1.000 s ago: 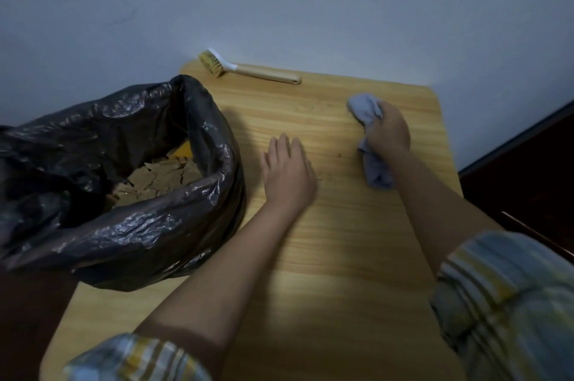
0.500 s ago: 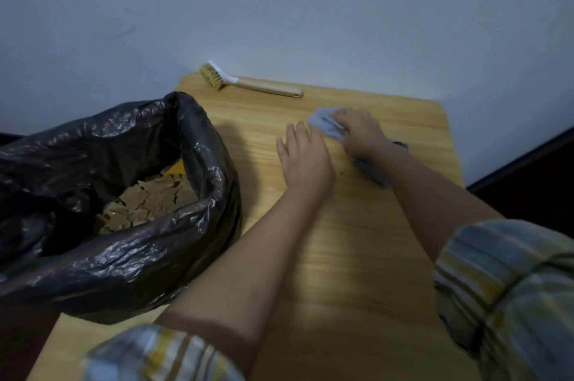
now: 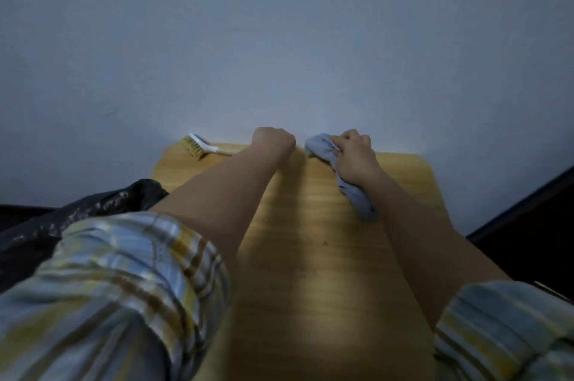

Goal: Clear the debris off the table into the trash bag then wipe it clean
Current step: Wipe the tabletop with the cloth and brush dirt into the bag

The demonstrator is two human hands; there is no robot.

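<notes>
cloth [image 3: 329, 149] in right hand [image 3: 354, 157] — far edge

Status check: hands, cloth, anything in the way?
Right hand grips crumpled grey cloth on wooden table at far edge. Left hand beside it, grip unclear. Yellow-bristled brush lies far left, clear of cloth.

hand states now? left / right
Left hand: at the table's far edge, fingers hidden; cannot tell.
Right hand: grips the cloth.
</notes>
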